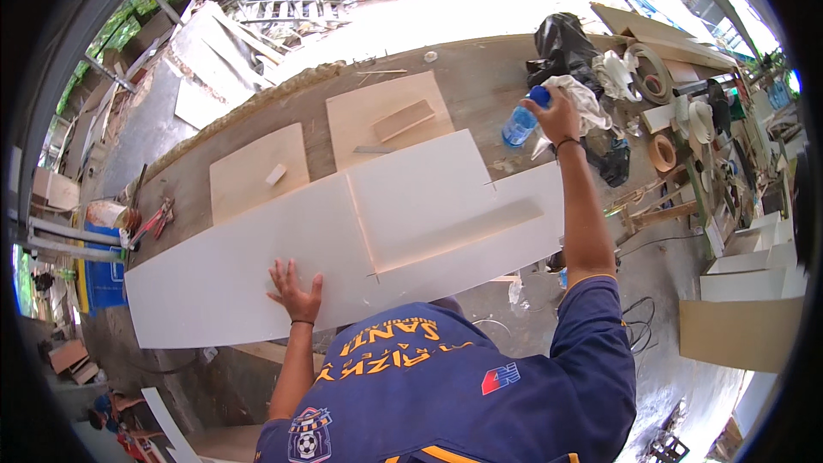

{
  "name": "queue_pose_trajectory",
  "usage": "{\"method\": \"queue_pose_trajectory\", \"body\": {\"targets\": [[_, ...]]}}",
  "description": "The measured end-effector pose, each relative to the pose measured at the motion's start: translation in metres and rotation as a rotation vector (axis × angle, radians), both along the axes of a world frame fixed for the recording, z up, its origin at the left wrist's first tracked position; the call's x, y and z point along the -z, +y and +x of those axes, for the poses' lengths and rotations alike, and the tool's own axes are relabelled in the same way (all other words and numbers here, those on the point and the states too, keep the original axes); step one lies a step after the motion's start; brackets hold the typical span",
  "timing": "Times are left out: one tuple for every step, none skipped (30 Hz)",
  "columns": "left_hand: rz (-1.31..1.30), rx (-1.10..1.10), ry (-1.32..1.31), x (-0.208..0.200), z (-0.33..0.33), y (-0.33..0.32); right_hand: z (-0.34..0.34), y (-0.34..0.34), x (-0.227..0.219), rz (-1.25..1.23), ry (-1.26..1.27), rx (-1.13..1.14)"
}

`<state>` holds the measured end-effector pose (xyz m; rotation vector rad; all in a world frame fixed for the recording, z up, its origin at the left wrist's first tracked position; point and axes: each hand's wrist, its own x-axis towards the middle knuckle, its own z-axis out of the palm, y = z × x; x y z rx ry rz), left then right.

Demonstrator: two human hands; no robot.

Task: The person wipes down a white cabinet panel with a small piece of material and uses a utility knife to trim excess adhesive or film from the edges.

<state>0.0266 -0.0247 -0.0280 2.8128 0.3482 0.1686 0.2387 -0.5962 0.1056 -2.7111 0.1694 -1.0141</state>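
Note:
A long white board (pixel 223 279) lies across the work surface in front of me, with a rectangular cut-out at its far right corner. A bare tan line and a tan strip run across its middle. My left hand (pixel 296 293) rests on the board near its close edge, fingers spread, holding nothing. Beyond the board's right end, my right hand (pixel 559 117) grips a clear blue plastic bottle (pixel 519 126) by its top, at the blue cap (pixel 539 95). The bottle leans slightly. A crumpled white cloth or bag (pixel 581 101) lies right behind that hand.
Two tan panels (pixel 244 159) lie beyond the board, with small wood offcuts (pixel 403 120) on them. A black plastic bag (pixel 564 47) and tape rolls (pixel 662 154) sit at the far right. Red-handled pliers (pixel 156 221) lie at the left, near a blue container (pixel 103 274).

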Motion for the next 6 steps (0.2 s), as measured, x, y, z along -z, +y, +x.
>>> {"method": "queue_pose_trajectory", "body": {"targets": [[-0.028,0.008,-0.004,0.000,-0.001,0.000,-0.002,0.001,-0.001,0.089,0.065,0.012],[-0.057,0.018,-0.008,0.001,-0.001,0.002,-0.004,0.003,-0.003,0.177,0.130,0.024],[-0.069,0.027,-0.031,0.005,-0.001,0.003,-0.009,0.007,-0.007,0.220,0.120,0.004],[-0.102,0.024,-0.033,0.005,-0.002,0.006,-0.014,0.014,-0.013,0.223,0.065,-0.044],[-0.136,0.022,-0.036,0.005,-0.003,0.009,-0.022,0.021,-0.019,0.226,0.011,-0.091],[-0.169,0.021,-0.040,0.004,-0.005,0.011,-0.034,0.028,-0.027,0.230,-0.044,-0.138]]}}
